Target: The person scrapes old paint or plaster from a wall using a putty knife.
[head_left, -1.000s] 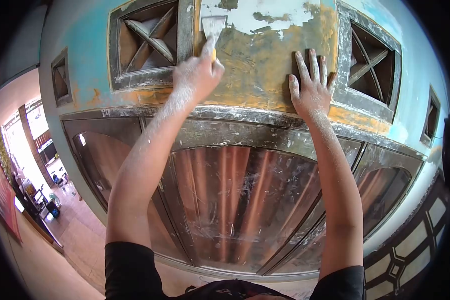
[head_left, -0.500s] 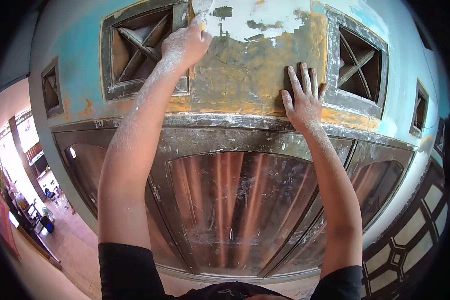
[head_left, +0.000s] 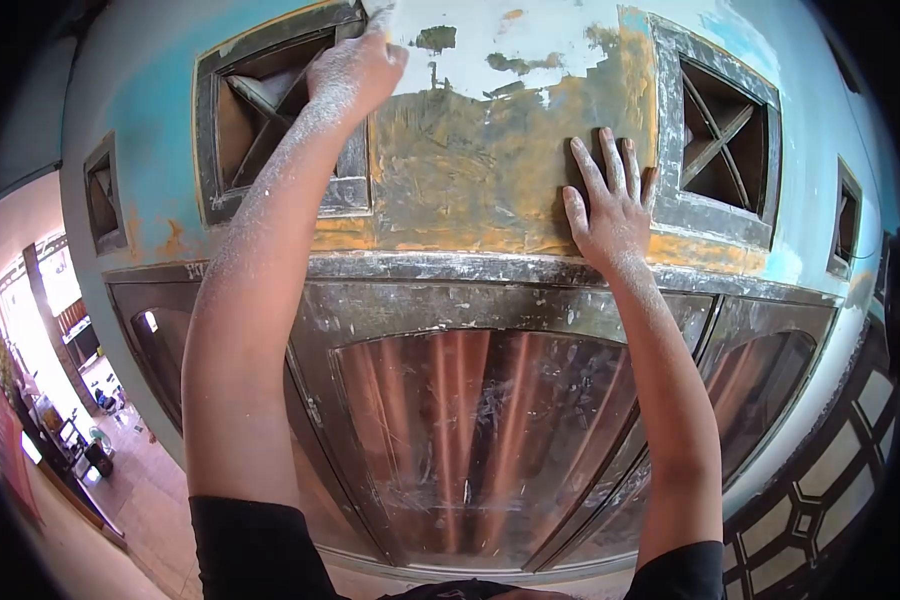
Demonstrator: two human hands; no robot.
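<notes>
the left hand (head_left: pixel 358 78), dusted with white powder, is raised to the upper edge of the view, overlapping the inner side of the left dark wooden vent frame (head_left: pixel 210 145). its fingers are kept clenched, in the same grip in which a flat-bladed scraper with a yellow handle was held half a second earlier; that tool is now hidden by the hand or cut off by the edge, so whether the wall is touched by its blade cannot be told. the right hand (head_left: pixel 615 222), also powdered, is laid released and flat, fingers spread, on the rough ochre and grey-green wall section (head_left: pixel 460 170). this section is flanked by the two vents and is covered at its top by a ragged white coating (head_left: pixel 525 35). within the left frame, crossed wooden bars (head_left: pixel 255 95) are set, partly covered by the forearm; within the right dark wooden vent frame (head_left: pixel 668 130), a fuller wooden cross (head_left: pixel 718 145) is shown. below, by the scuffed dark wooden window frame (head_left: pixel 560 312), a glass pane (head_left: pixel 490 385) is enclosed, and reddish-brown folded curtains (head_left: pixel 460 440) are seen through it.
</notes>
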